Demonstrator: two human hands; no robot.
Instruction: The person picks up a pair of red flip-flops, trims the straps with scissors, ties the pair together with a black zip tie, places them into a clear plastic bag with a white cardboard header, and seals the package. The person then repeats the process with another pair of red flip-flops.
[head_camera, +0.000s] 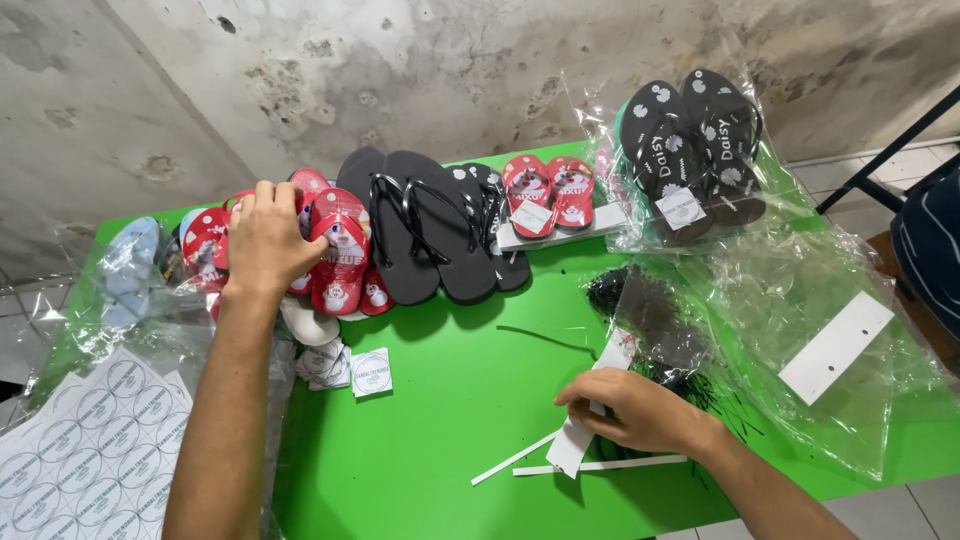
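your left hand (262, 238) is stretched out to 10 o'clock, fingers curled over the red kids' flip-flops (338, 250) on the green table (450, 400) | your right hand (640, 410) sits at 5 o'clock, fingers pinched shut on a white card strip (578, 440) | black flip-flops (430, 235) at 12

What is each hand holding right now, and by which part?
Left hand grips red flip-flops at the heel end; right hand pinches a white card strip at its upper end.
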